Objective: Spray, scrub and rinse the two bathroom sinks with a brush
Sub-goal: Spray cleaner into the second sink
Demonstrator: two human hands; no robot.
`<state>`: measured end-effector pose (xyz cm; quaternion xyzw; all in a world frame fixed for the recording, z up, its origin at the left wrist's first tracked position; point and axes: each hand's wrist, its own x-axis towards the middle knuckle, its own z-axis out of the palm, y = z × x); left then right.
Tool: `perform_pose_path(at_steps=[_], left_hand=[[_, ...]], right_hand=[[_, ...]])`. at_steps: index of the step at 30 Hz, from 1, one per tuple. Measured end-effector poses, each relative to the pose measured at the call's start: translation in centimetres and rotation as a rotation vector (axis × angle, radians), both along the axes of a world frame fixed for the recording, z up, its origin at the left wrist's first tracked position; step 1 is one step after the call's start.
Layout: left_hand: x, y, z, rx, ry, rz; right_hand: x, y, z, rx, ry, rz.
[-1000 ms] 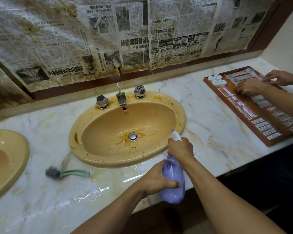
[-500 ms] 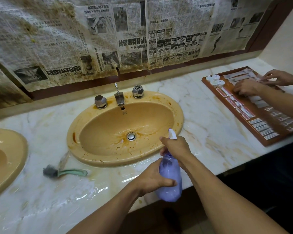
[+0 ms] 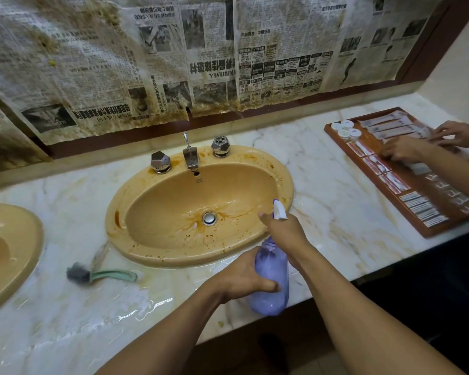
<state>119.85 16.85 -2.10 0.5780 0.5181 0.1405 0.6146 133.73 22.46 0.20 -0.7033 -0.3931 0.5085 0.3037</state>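
At five o'clock from the stained sink [image 3: 173,259], the spray bottle [image 3: 271,285] hangs over the desk [image 3: 336,207] edge, nozzle aimed at eleven o'clock toward the drain [image 3: 209,218]. A loose hold could drop it off the edge, or an off-aimed squirt could miss the stains. The right hand [image 3: 283,231] wraps the neck, fingers curled at the trigger; the left hand [image 3: 244,277] grips the body. The brush [image 3: 100,274] lies at eight o'clock, untouched.

Two peach oval ceramic sinks [image 3: 157,212]; two faceted chrome tap handles [image 3: 161,161]; one chrome spout [image 3: 190,156]; one chrome drain plug [image 3: 209,217]; one purple plastic spray bottle [image 3: 271,265]; one green-handled scrubbing brush with grey bristles [image 3: 111,276]; one brown rectangular wooden tray [image 3: 408,212]; four white round lidded pots [image 3: 346,123].
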Motion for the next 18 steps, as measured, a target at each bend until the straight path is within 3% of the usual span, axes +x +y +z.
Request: perform_pose_path(at_steps=[5, 11, 18], left_hand=[[0.8, 0.2, 0.4, 0.045, 0.031, -0.049], [1.1, 0.5, 0.3, 0.063, 0.042, -0.028], [1.6, 1.2, 0.2, 0.063, 0.041, -0.065]], right_hand=[[0.3, -0.1, -0.5, 0.006, -0.082, -0.101], [0.9, 0.3, 0.0, 0.049, -0.088, 0.082], [1.4, 0.9, -0.4, 0.014, -0.094, -0.116]])
